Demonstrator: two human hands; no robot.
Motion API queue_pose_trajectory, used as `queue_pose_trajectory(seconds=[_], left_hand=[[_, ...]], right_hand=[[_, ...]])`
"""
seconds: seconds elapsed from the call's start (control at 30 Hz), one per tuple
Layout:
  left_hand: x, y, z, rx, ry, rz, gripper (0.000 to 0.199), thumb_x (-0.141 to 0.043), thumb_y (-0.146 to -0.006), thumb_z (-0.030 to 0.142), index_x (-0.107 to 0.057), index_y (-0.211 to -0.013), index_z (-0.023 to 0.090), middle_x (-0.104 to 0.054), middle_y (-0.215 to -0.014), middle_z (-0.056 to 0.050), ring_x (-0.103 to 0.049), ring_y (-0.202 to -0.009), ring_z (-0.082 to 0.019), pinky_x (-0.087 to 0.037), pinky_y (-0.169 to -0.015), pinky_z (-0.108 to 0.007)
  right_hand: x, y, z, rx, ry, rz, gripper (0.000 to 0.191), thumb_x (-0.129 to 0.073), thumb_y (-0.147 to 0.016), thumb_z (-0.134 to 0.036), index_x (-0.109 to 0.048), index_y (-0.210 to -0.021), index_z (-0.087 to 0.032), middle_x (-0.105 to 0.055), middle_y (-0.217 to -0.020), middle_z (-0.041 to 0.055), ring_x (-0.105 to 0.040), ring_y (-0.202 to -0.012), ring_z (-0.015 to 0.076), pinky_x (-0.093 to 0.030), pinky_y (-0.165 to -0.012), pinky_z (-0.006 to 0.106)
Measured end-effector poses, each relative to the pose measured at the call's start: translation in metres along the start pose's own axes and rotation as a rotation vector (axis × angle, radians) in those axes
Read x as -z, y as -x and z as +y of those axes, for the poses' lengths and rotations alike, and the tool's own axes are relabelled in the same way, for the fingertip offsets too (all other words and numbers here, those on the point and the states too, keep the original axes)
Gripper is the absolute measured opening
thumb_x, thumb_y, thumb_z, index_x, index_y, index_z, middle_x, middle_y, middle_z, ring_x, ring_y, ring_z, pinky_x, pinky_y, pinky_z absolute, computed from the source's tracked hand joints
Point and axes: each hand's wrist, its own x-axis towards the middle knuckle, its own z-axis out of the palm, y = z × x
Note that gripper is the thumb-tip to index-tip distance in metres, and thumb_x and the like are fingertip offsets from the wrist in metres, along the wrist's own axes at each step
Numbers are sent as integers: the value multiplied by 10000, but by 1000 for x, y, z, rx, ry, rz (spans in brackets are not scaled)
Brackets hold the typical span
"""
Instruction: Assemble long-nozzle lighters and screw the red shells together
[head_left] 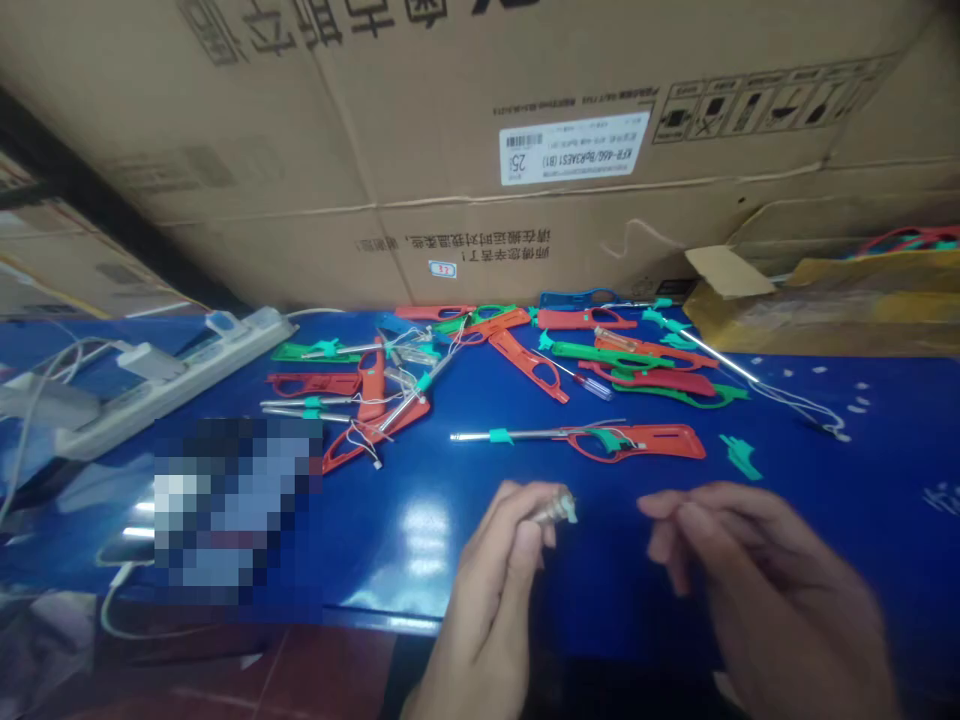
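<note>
My left hand is closed in a pinch on a small cylindrical part with a pale green tip. Most of that part is hidden by the fingers. To the right, my right hand has its fingers drawn together; whatever may be between them does not show. Beyond both hands lies an opened long-reach lighter, its red half shell fitted with a green piece and a metal tube. Nearest my right hand on the table is a loose green plastic piece.
Red and green lighter shells and tubes with wires lie across the back of the blue table, with a screwdriver among them. A power strip and a blurred-out area are left. A large carton stands behind; an open box sits right.
</note>
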Motion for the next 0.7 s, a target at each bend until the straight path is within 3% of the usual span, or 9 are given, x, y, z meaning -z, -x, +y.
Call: queue_pose_trajectory(seconds=[0.07,0.13,0.23,0.3,0.4,0.57,0.7], left_hand=[[-7,3,3,187,41,-12,369,-434,-1054,481,-680,-1279,323,-631,-1330,-41,-558,-1280,-253,-467,-1067,-363],[-10,3,7,240,67,-46,347,-494,-1026,517,-668,-1286,366,-598,-1373,-7,-519,-1324,-250,-399,-1125,-356],[-9,-2,11,155,90,-124,292,-566,-1005,480,-639,-1266,373,-606,-1193,1,-582,-1114,-178,-426,-1028,-289],[-6,-6,9,58,93,-165,222,-560,-1021,427,-631,-1216,348,-575,-1084,7,-568,-1011,-141,-435,-948,-244],[-4,-10,5,-30,95,-203,163,-556,-1034,372,-614,-1179,327,-545,-1043,15,-542,-967,-119,-426,-885,-212],[-6,-8,1,-137,-30,-147,143,-573,-1030,277,-611,-1165,305,-557,-1022,16,-535,-935,-116,-415,-845,-216],[-9,-6,-2,-204,-132,-66,186,-518,-1052,217,-620,-1183,302,-570,-1003,11,-545,-931,-119,-414,-830,-227]], right_hand=[[-28,-8,-19,9,-111,-124,126,-762,-845,-358,-729,-889,-245,-751,-1034,43,-596,-586,118,-491,-499,247],[-40,-11,-27,4,-135,-171,111,-771,-842,-330,-729,-917,-259,-728,-1060,30,-625,-688,125,-506,-568,235],[-41,-6,-22,-14,-200,-96,101,-774,-849,-299,-726,-936,-287,-702,-949,2,-640,-829,140,-508,-653,216],[-39,0,-18,-15,-266,-84,72,-769,-859,-279,-723,-914,-288,-691,-929,-8,-616,-788,120,-492,-627,207],[-40,5,-18,-33,-315,-184,28,-729,-899,-256,-720,-915,-277,-698,-958,-4,-558,-681,91,-457,-564,214],[-40,4,-21,-13,-325,-340,45,-685,-941,-244,-714,-942,-279,-666,-995,-11,-488,-633,66,-410,-538,213],[-37,3,-21,-12,-322,-384,44,-672,-953,-249,-698,-951,-284,-631,-1056,-10,-509,-681,70,-413,-554,214]])
